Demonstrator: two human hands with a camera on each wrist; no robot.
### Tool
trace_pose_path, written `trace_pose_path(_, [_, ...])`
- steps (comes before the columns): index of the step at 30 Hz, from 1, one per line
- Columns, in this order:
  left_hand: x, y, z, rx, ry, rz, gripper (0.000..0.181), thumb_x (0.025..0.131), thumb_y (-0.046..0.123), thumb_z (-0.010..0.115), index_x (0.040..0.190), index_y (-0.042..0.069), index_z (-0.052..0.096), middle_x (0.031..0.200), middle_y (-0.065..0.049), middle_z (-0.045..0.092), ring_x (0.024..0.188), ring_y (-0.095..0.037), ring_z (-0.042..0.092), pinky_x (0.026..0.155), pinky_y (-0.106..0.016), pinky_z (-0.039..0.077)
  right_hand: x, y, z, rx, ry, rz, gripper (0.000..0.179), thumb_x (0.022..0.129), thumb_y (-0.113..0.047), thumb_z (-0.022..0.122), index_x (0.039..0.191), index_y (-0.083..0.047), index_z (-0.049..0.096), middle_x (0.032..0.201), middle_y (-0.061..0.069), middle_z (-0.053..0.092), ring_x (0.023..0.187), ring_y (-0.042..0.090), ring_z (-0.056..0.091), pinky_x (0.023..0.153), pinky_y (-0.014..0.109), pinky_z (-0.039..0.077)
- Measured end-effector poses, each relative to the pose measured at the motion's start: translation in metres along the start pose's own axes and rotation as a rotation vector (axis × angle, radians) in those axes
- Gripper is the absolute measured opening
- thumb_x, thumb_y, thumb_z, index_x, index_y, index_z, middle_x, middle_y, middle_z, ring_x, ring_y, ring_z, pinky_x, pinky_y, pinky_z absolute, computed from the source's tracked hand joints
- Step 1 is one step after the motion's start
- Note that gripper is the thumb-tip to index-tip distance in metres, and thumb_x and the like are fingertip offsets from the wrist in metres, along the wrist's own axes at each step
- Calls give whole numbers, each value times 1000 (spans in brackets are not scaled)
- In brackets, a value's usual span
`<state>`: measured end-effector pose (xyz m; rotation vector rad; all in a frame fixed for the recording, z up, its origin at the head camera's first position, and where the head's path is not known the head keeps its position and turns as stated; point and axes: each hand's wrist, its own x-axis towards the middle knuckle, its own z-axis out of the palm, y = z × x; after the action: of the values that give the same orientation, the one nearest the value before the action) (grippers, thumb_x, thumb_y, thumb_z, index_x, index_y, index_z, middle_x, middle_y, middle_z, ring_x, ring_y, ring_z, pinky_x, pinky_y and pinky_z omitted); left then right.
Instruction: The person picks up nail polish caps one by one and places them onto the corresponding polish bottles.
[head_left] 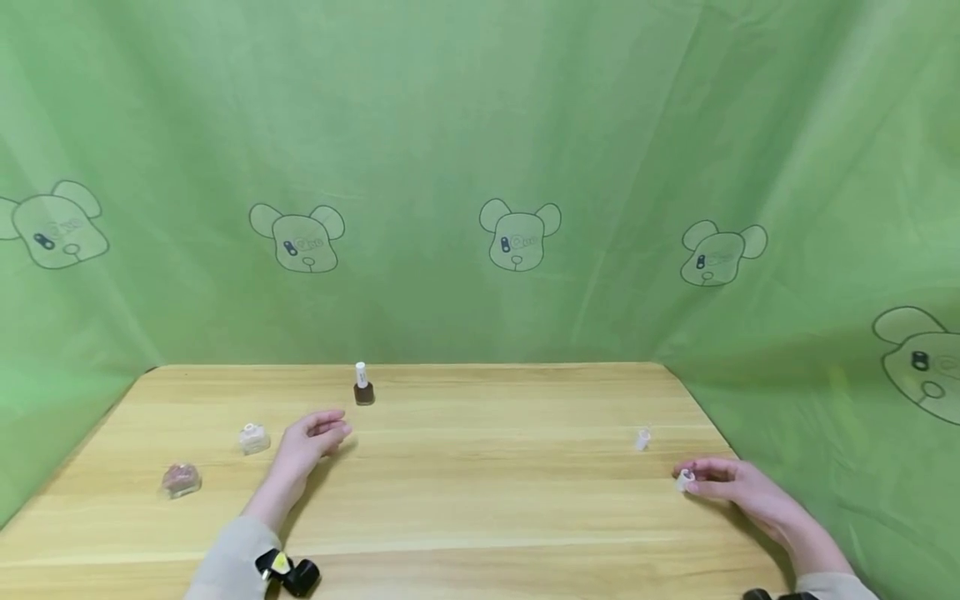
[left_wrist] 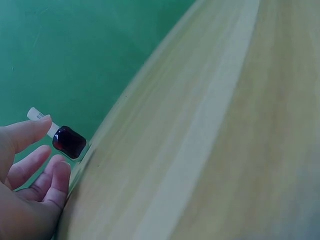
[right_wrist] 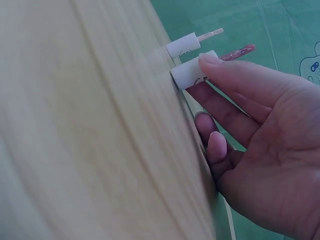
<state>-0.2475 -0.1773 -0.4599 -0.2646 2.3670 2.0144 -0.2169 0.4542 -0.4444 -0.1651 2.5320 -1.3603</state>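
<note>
On the right, my right hand pinches a white nail polish cap between thumb and fingers. The cap stands at the tabletop, its pink-coated brush pointing up. Just beyond it, a second white nail polish cap stands with a pale brush upward. At the left, my left hand holds nothing, its fingers loosely bent near the table. Behind those fingers, a dark nail polish bottle stands upright with its white cap on.
Left of my left hand are an uncapped clear nail polish bottle and an uncapped bottle with pink contents. Everything rests on a wooden table. Green cloth with bear-head prints hangs behind and at both sides.
</note>
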Motion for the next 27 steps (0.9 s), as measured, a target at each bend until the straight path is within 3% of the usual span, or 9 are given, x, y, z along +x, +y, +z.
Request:
trace_pose_path(9, [-16,10,-7,27,-31,15,53,89,22,70,134,1,51,128,-17,60,95,-14,64,80,-25,55,-2,-7,2,-20,-30,-10,45,93,-19,64,129,7,54,117,-8,70,104,-8,57,87,11,39])
trace_pose_path(11, [-20,15,-11,54,-43,42,53,90,21,69,134,0,51,128,-18,60,96,-16,64,81,-27,55,-3,-10,3,-12,-46,-9,44,94,-18,63,129,6,54,116,-9,70,103,-7,58,87,12,40])
trace_pose_path(15, [-28,30,-21,126,-66,109,51,91,22,67,134,0,51,133,-21,57,101,-17,64,89,-33,55,-1,-20,6,3,-107,-84,41,95,-14,61,127,9,54,116,-9,71,104,-5,60,86,14,42])
trace_pose_path(21, [-41,54,-41,225,-57,202,52,92,30,66,133,1,53,134,-22,57,99,0,60,89,-22,51,0,-34,14,46,-166,-170,36,95,-7,57,126,10,53,115,-9,71,103,-2,62,85,17,46])
trace_pose_path(25, [-47,65,-60,249,-37,245,53,93,33,66,134,3,53,131,-13,61,95,9,58,83,-18,49,-1,-46,21,34,-160,-172,35,95,-9,59,126,7,55,115,-10,71,102,0,63,84,19,49])
trace_pose_path(27, [-49,69,-70,264,-24,271,53,93,34,65,134,3,52,125,-2,65,95,11,58,83,-16,48,0,-51,25,24,-155,-180,35,95,-10,59,126,6,56,116,-9,70,102,0,63,84,20,49])
